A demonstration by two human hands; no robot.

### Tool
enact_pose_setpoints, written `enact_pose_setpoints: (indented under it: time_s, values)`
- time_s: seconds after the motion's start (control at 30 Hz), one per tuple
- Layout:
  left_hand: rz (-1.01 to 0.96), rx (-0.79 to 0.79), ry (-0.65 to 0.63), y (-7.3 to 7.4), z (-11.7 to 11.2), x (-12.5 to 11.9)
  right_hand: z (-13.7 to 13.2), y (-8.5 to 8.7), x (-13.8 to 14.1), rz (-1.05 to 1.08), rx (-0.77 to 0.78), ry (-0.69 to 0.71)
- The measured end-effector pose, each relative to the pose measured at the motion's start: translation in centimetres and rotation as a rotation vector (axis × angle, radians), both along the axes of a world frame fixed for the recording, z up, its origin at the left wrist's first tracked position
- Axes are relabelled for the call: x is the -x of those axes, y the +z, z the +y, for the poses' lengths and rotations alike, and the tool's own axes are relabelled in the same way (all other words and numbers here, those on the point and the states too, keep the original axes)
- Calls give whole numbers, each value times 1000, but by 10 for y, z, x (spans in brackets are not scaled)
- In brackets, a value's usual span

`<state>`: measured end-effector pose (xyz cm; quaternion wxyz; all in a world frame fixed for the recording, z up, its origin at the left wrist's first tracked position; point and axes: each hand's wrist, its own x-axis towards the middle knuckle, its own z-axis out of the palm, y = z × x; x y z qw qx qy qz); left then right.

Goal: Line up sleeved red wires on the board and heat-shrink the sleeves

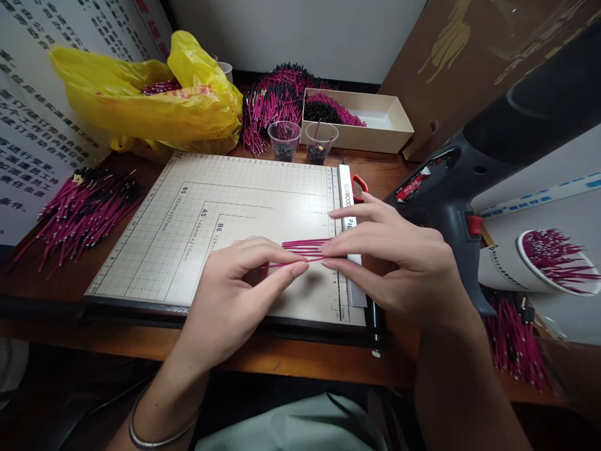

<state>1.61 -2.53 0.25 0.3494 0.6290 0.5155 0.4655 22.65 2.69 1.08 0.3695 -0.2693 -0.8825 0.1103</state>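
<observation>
Thin magenta wires (304, 246) lie side by side between my hands, just above the gridded board of a paper trimmer (248, 181). My left hand (235, 288) is closed, its thumb and forefinger pinching the near wire; its palm hides the wires' left ends. Thumb and fingertips of my right hand (399, 260) pinch the wires' right part beside the trimmer's white edge strip (346, 188). Its other fingers are raised and slightly spread. The right wire ends are hidden behind those fingers.
Left of the trimmer lies a pile of magenta wires (89, 213). Behind stand a yellow bag (154, 113), two clear cups (284, 141) and a cream box (370, 136). A dark heat gun (451, 163) leans at right, near a white cup of wires (498, 266). Orange-handled scissors (360, 186) lie beyond the strip.
</observation>
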Motion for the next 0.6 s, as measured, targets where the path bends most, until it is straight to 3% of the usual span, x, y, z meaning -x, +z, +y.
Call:
enact_pose_setpoints:
  time_s: [0.6]
  values:
    - [95,-80,28,-1,-1,-1,-3,4,1,-37,105,24]
